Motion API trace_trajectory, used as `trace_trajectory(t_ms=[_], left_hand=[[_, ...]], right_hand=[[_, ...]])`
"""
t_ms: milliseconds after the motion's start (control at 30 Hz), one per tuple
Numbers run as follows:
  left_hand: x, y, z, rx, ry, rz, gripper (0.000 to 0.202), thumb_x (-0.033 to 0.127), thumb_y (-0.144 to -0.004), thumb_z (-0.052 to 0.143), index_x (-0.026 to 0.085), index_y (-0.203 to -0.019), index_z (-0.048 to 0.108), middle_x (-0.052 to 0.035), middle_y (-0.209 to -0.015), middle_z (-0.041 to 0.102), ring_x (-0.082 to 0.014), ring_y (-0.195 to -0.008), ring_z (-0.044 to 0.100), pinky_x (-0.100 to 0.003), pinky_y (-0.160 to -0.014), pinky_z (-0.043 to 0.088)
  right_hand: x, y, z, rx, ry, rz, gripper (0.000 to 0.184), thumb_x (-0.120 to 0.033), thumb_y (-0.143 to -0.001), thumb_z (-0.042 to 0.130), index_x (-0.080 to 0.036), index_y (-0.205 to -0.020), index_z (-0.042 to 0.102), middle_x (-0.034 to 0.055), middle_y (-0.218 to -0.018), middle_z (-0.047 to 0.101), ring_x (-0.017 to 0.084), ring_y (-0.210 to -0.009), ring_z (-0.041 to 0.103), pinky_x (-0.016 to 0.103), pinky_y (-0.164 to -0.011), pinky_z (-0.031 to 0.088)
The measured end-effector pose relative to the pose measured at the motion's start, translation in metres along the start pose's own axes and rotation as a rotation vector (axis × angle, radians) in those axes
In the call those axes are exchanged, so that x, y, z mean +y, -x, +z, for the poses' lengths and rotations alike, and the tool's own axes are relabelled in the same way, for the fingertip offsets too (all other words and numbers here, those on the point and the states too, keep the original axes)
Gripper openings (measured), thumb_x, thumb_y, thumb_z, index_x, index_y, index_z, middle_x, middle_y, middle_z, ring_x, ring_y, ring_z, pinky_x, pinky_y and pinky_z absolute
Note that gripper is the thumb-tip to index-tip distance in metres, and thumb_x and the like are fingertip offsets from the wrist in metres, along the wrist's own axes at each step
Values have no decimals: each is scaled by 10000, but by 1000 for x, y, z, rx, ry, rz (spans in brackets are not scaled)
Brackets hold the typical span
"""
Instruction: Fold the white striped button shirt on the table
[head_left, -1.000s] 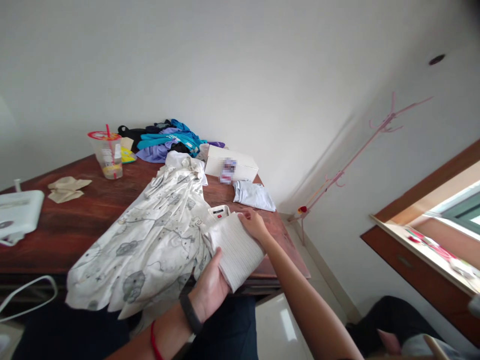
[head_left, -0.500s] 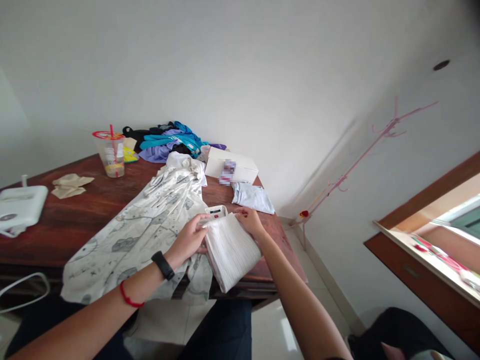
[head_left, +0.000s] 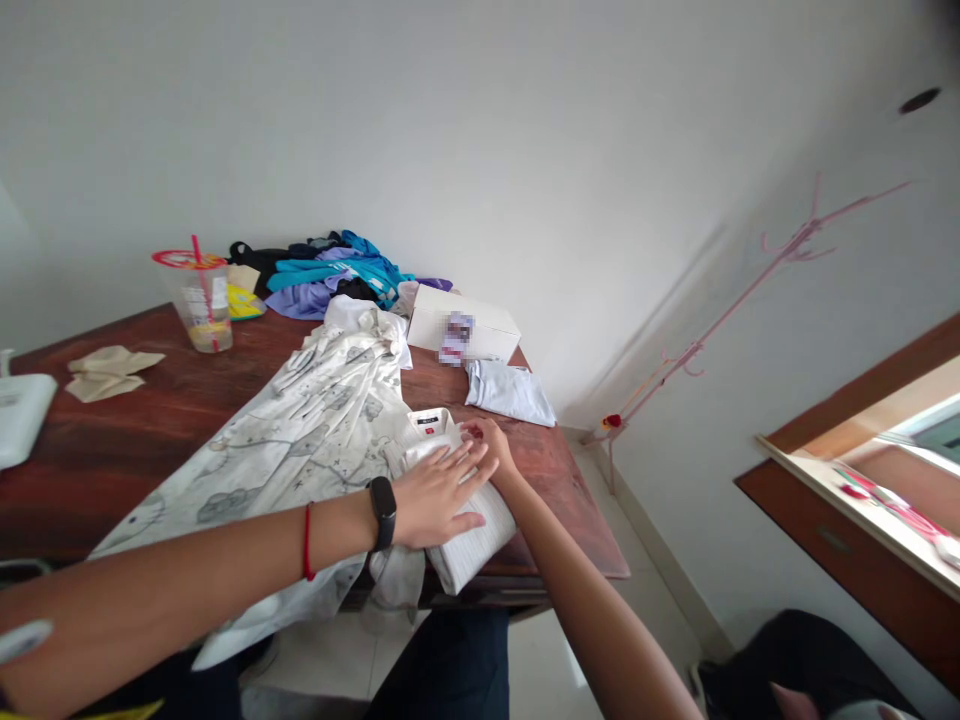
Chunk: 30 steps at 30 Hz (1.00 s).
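A white striped shirt point(head_left: 476, 540), folded into a compact bundle with its labelled collar at the far end, lies at the front edge of the table. Across its top my left hand point(head_left: 442, 495) rests flat, fingers stretched out. My right hand point(head_left: 487, 445) is at the shirt's far right corner by the collar, its fingers curled; what they pinch, if anything, is partly hidden. To the left a white garment with grey cartoon prints point(head_left: 300, 440) is spread out and hangs over the front edge.
On the wooden table point(head_left: 210, 400) are a plastic cup with a straw point(head_left: 206, 310), crumpled brown paper point(head_left: 112, 372), a white device point(head_left: 22, 415), a clothes pile point(head_left: 337, 275), a white box point(head_left: 465, 325) and folded light-grey cloth point(head_left: 510, 392). A pink coat rack point(head_left: 720, 310) leans right.
My left hand has moved from the shirt's left edge onto its top and flattened out. My right hand stays by the far right corner. The view has shifted slightly right.
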<state>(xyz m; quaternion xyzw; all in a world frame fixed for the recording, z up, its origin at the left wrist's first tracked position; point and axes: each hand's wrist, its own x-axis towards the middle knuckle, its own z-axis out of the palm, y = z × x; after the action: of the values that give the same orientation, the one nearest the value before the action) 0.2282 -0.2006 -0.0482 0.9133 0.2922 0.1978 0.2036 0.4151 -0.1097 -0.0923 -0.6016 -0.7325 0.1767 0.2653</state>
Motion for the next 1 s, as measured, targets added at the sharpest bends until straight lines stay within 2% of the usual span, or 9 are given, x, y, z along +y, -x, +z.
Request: trace_trajectory(t_ms=[133,233,333,533,667,733,833,933,1000], left_hand=[[-31,11,15,-22,-30,-39,694,561,-901,639,315,-1526,464,-71,-1655,271,-335,-1538,209,-510,-1259,107],[-43,21,13,10,-75,-46,687,568,-904,643,374,-1531,441,-52,-1659,270,-336,-1534,225,-548,-1255,65],[-48,23,7,-25,-109,-93,686,608,-922,597,377,-1542,418,-60,-1664,258,-352,-1538,204,-570,-1245,86],[-62,6,1,-33,-109,-123,669,659,-935,538,389,-1537,427,-36,-1666,261,-365,-1535,205,-557,-1244,123],[-77,-17,-8,-43,-159,-161,625,616,-962,521,356,-1527,456,-46,-1662,278,-372,-1540,180,-578,-1240,114],[-86,-26,-13,25,-216,-175,572,539,-974,545,309,-1496,507,-65,-1659,286,-373,-1548,140,-585,-1241,99],[-101,-31,-18,209,-229,-223,524,411,-971,572,251,-1467,523,-92,-1664,262,-372,-1555,96,-589,-1238,144],[-117,-28,-19,336,-92,-296,562,364,-966,572,205,-1489,440,-141,-1631,316,-334,-1531,233,-547,-1223,265],[-125,-25,-19,349,-10,-306,550,342,-968,570,185,-1476,425,-159,-1580,396,-298,-1487,347,-501,-1205,331]], right_hand=[[7,2,2,77,49,21,197,-241,-863,628,-171,-1023,718,103,-1049,692,234,-1016,623,355,-958,475],[4,4,3,76,142,47,210,-280,-905,572,-186,-1044,697,122,-1100,673,245,-1010,632,355,-923,465],[-2,2,3,19,219,100,275,-358,-963,487,-181,-1072,666,148,-1086,692,281,-963,664,370,-834,458],[-1,-32,-5,-86,173,161,301,-487,-921,563,-203,-913,662,124,-942,741,295,-905,674,337,-725,412],[14,-53,-9,22,31,124,230,-423,-901,597,-206,-845,647,86,-874,737,236,-840,659,307,-716,401],[25,-56,-10,96,-78,140,204,-395,-887,606,-198,-857,647,72,-839,730,210,-791,645,292,-702,403],[40,-55,-11,199,-286,183,251,-437,-876,598,-192,-881,650,27,-704,674,170,-641,576,269,-611,378],[49,-54,-12,250,-436,211,324,-505,-853,604,-187,-904,643,-6,-620,604,148,-555,495,257,-541,333],[52,-54,-15,192,-463,228,323,-497,-834,620,-182,-903,642,-1,-629,613,147,-560,493,259,-543,341]])
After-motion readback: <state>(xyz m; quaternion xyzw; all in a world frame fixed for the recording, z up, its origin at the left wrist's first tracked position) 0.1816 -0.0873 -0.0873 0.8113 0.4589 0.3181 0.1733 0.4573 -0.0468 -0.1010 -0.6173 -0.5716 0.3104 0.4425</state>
